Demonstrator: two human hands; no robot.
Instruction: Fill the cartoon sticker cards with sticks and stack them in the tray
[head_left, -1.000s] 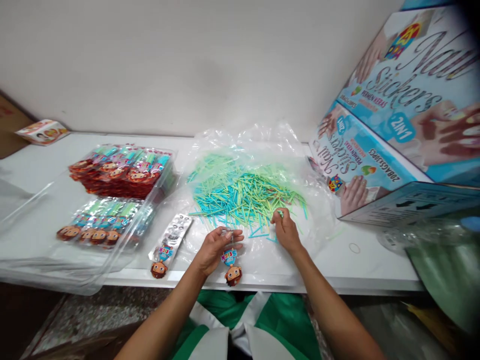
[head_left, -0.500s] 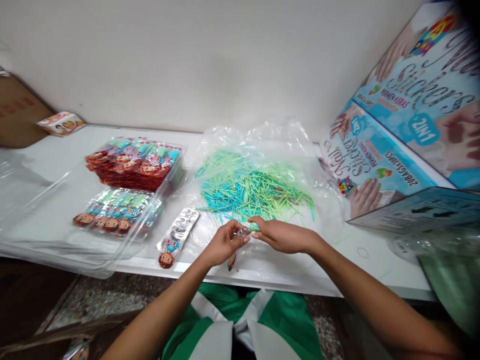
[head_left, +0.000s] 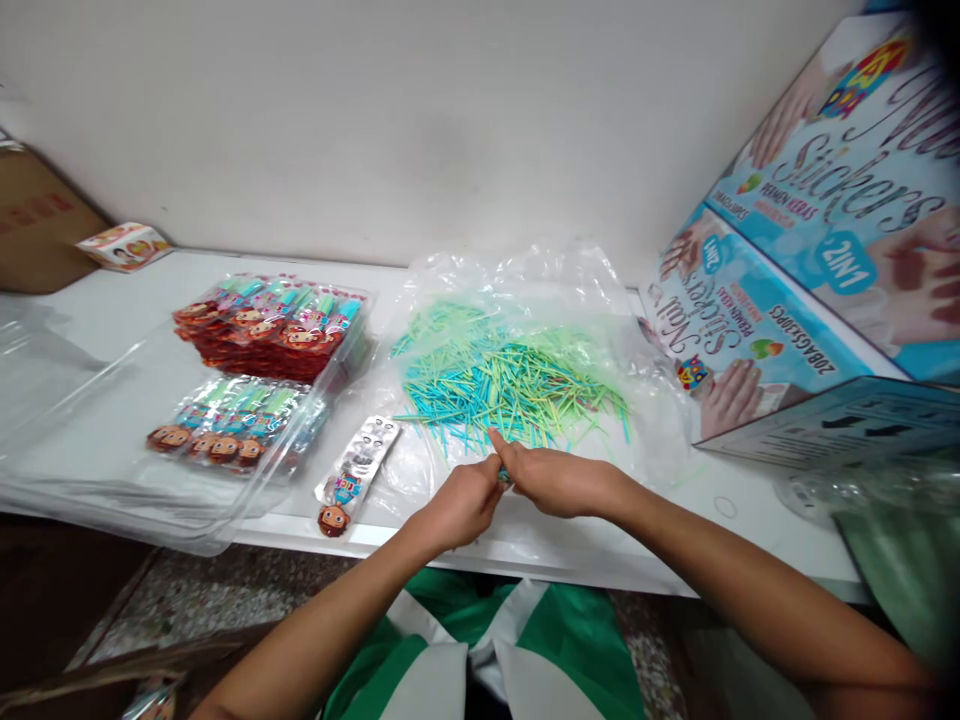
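Over the front of the table, my left hand point(head_left: 469, 503) is closed around a small printed packet. The packet is mostly hidden now, but its brown cartoon end showed below the fingers a moment earlier. My right hand point(head_left: 551, 478) touches the left one, its fingers pinched at the packet's mouth. A bit of blue-green sticks point(head_left: 504, 476) shows between the hands. Just beyond lies a loose heap of thin green and blue sticks point(head_left: 499, 390) on a clear plastic sheet point(head_left: 427, 275). To the left, a flat silvery packet point(head_left: 360, 465) with a cartoon head rests on the table.
A clear plastic tray point(head_left: 217, 530) at left holds a tall stack of filled packets point(head_left: 262, 330) and a lower row of packets point(head_left: 221, 425). Large blue printed boxes point(head_left: 780, 290) stand at right. A cardboard box point(head_left: 45, 225) and a small carton point(head_left: 124, 247) sit far left.
My hands have closed together; the left hand has turned and now covers the packet. My right fingers have come over the packet's mouth, hiding most of the sticks.
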